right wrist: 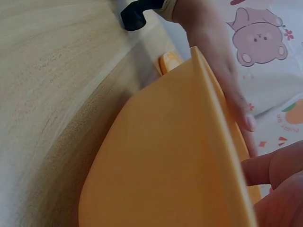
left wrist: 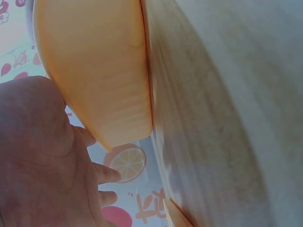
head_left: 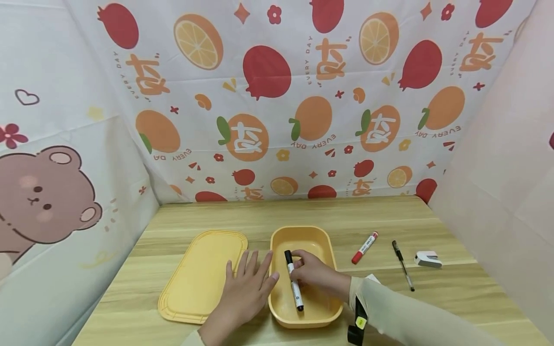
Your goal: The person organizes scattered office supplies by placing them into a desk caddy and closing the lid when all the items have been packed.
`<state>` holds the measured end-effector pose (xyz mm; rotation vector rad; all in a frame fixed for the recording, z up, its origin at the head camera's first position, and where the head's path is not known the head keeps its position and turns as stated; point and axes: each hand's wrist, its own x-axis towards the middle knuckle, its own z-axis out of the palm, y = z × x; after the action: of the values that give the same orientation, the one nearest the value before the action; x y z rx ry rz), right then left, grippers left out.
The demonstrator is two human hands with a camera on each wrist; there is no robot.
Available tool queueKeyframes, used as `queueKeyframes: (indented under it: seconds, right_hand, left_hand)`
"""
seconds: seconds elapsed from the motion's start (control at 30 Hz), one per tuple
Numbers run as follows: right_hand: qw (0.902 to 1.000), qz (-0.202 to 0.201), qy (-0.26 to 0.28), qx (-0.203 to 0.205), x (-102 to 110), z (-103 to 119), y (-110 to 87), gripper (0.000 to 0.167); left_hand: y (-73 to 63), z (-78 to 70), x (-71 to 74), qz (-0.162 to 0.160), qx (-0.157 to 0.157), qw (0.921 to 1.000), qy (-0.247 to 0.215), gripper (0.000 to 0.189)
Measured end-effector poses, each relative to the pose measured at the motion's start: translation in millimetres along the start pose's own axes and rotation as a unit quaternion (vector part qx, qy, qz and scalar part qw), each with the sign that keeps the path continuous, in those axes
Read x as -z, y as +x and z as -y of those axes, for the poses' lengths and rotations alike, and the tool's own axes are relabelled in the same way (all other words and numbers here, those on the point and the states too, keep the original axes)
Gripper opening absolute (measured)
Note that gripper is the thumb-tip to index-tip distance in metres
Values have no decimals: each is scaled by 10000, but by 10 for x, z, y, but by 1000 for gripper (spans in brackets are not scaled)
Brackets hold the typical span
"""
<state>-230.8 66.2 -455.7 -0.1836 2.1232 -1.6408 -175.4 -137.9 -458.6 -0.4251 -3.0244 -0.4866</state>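
Note:
A black-capped marker [head_left: 295,288] with a white barrel is inside the yellow plastic box [head_left: 303,319], lying lengthwise. My right hand [head_left: 315,273] reaches over the box's right rim and pinches the marker near its cap between thumb and fingers. The left hand [head_left: 246,293] is spread with straight fingers at the box's left rim, its thumb over the edge. In the left wrist view, that palm [left wrist: 38,156] faces the outer wall of the box [left wrist: 99,71]. The right wrist view shows the box wall [right wrist: 151,151] hiding the marker; part of the right hand [right wrist: 279,179] appears beyond it.
A yellow lid [head_left: 203,274] lies flat left of the box. To the right are a red marker [head_left: 365,247], a black pen [head_left: 403,265] and a small white-and-grey stapler-like object [head_left: 428,259]. A white piece [head_left: 373,278] is partly hidden by the right sleeve. Printed cloth surrounds the table.

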Motion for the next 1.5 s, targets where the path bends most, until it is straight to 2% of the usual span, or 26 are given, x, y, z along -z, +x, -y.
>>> queueKeyframes:
  seconds: [0.27, 0.43, 0.57, 0.87, 1.2, 1.4, 1.5]
  right_hand:
    - [9996, -259, 29, -122, -95, -24, 69, 73]
    - [9993, -339, -132, -24, -143, -11, 87, 74]
    - [9990, -267, -362, 41, -172, -17, 86, 75]
    - [9994, -103, -296, 177, -190, -12, 47, 74]
    - [9985, -143, -437, 282, -188, -17, 50, 72]
    - [9959, -116, -847, 306, -158, 26, 30, 74]
    - [9884, -160, -1448, 439, -125, 62, 10, 75]
  left_hand:
    - [8, 1, 24, 36, 13, 10000, -76, 67]
    - [1, 3, 31, 15, -3, 10000, -49, 66]
    - [-6, 6, 31, -10, -23, 10000, -13, 66]
    - [-4, 0, 21, -58, -8, 10000, 75, 63]
    - [0, -11, 8, -48, 10, 10000, 9, 64]
    - [-1, -16, -1, -13, 42, 10000, 13, 65]
    - [-7, -17, -2, -5, 24, 10000, 70, 66]
